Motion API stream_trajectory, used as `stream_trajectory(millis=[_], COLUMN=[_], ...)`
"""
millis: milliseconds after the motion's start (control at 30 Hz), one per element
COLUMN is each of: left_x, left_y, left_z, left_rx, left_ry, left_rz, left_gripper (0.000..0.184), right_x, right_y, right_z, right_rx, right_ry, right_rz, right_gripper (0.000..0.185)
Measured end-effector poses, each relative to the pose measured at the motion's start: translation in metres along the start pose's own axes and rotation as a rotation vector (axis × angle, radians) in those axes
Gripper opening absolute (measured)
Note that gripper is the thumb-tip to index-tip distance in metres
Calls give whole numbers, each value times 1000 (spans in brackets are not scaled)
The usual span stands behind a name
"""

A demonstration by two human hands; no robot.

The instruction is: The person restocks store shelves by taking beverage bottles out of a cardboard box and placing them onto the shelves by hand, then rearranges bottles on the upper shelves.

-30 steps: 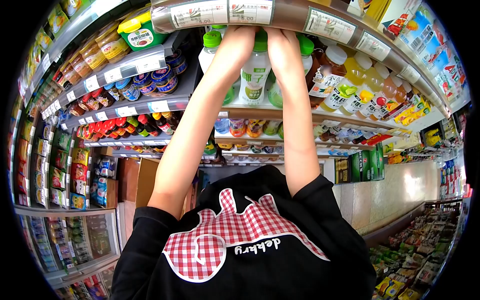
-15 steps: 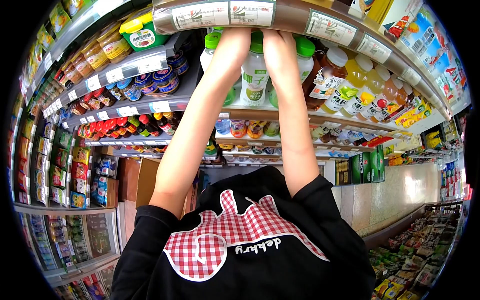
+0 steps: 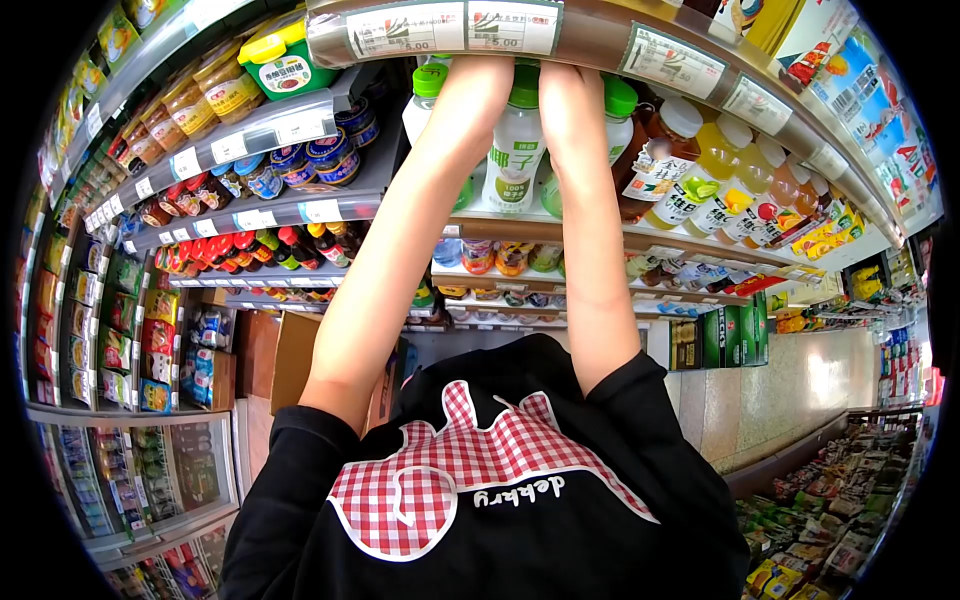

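Note:
Both my arms reach forward between white coconut drink bottles with green caps. My left hand (image 3: 487,78) goes in beneath the upper shelf edge (image 3: 590,50), and its fingers are hidden there. Beside it, my right hand (image 3: 568,85) disappears under the same edge, fingers also out of sight. Between my wrists stands the middle coconut drink bottle (image 3: 514,165), upright. Another green-capped bottle (image 3: 428,82) is just left of my left forearm, and a third green-capped bottle (image 3: 620,98) sits right of my right wrist. What either hand touches cannot be seen.
To the right are a dark brown bottle (image 3: 660,150) and several yellow and orange drink bottles (image 3: 700,165). Jars (image 3: 225,85) and blue-lidded tins (image 3: 330,155) line the left shelves. A cardboard box (image 3: 297,345) stands low left; green cartons (image 3: 735,335) are at right.
Both hands and forearms have shifted slightly to the right in view, as have the shelf edge and bottles. The bottles stay in the same arrangement.

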State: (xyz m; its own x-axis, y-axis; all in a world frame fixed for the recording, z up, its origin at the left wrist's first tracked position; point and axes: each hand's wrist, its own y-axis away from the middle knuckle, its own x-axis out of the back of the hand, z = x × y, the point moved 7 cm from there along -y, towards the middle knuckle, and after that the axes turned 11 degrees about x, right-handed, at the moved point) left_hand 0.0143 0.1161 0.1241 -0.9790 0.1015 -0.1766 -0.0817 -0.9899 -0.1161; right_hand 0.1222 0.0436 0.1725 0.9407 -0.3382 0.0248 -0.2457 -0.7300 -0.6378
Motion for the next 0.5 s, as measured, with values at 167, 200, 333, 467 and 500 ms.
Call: stream_trajectory(millis=[167, 200, 333, 467, 500], left_x=[-2, -2, -3, -3, -3], left_y=[0, -1, 3, 9, 13], left_z=[1, 1, 2, 8, 11], left_rx=[1, -1, 0, -2, -1], left_ry=[-5, -4, -5, -5, -9], left_rz=[-16, -19, -31, -48, -57], left_gripper=[57, 57, 58, 60, 60], right_x=[0, -1, -3, -7, -7], right_y=[3, 2, 1, -5, -5], right_z=[3, 3, 6, 18, 24], right_rx=[9, 13, 30, 107, 124], right_ry=[-29, -33, -38, 15, 19], right_rz=[-12, -11, -7, 40, 53], right_gripper=[53, 53, 53, 51, 51])
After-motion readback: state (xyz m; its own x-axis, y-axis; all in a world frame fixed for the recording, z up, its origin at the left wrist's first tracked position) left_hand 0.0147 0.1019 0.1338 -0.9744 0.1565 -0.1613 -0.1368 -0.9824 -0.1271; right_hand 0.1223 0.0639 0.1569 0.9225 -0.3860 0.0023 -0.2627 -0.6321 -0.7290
